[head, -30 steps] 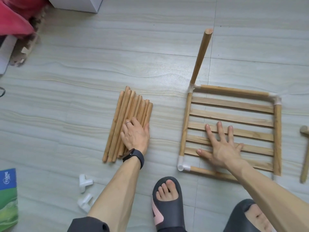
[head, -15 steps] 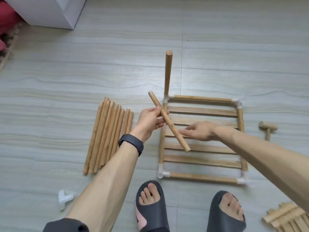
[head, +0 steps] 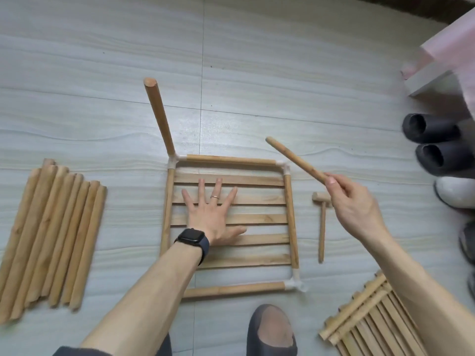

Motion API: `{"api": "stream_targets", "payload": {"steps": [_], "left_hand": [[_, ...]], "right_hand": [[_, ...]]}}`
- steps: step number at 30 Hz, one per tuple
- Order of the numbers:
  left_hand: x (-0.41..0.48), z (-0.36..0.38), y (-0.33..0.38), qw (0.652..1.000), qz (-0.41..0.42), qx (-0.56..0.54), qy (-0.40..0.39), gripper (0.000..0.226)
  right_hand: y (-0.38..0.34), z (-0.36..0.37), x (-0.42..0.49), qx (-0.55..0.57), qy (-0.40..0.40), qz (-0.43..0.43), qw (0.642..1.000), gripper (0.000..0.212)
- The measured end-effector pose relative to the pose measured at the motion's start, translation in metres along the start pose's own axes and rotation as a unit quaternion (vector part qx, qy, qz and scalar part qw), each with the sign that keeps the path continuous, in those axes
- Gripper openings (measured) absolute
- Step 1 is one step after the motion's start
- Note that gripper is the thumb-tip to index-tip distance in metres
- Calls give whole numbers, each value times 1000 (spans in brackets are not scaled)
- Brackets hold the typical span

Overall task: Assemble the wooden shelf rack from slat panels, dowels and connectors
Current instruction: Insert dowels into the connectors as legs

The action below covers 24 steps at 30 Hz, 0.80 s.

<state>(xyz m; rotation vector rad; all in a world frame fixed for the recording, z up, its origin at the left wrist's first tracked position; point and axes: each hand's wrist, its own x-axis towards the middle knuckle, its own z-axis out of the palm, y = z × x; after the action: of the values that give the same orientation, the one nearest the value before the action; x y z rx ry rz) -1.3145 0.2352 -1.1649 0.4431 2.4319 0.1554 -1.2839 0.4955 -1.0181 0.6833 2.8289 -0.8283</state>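
Head view: the dowel (head: pixel 295 160) has changed hands. The right hand (head: pixel 352 204) now pinches its near end between thumb and curled fingers. The free end angles up and away, and the shaft passes near the far-right connector (head: pixel 284 167) of the frame. The left hand (head: pixel 210 214) lies flat on the slat panel (head: pixel 257 219), fingers straight and spread apart, pressing it to the floor. Judging by this, the handover frees the left hand to steady the frame while the right seats a second post. One upright dowel (head: pixel 158 116) already stands in the far-left connector (head: pixel 174 160).

Half a second ago the left hand gripped this dowel over the panel, and the right hand was only reaching for it. A second ago the roles were opposite: the left hand rested on the loose dowels (head: pixel 51 235) at the left, while the right hand lay spread on the slats. The mallet (head: pixel 321 219) lies just beside the frame, untouched.
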Motion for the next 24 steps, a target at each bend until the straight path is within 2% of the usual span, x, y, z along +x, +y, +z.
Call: {"api": "stream_targets", "payload": {"steps": [2,6,13,16,24], "left_hand": [[2,18,-8,999,-5,22,-28,105],[5,28,-8,1000,-17,12,-19,101],[10,26,-7,997,-31,26,-58,112],[11,23,-8,996,-34,24,-74,122],[10,18,-4,995,-36,35,-92,126]], "right_hand": [[3,-15,8,-63,32,4,997,35],[3,-33,18,-122,39,1,992,35],[3,-36,15,-134,44,-23,990,34],[-2,-40,15,-162,32,-27,986,33],[-57,-57,47,-282,-36,-77,956,30]]}}
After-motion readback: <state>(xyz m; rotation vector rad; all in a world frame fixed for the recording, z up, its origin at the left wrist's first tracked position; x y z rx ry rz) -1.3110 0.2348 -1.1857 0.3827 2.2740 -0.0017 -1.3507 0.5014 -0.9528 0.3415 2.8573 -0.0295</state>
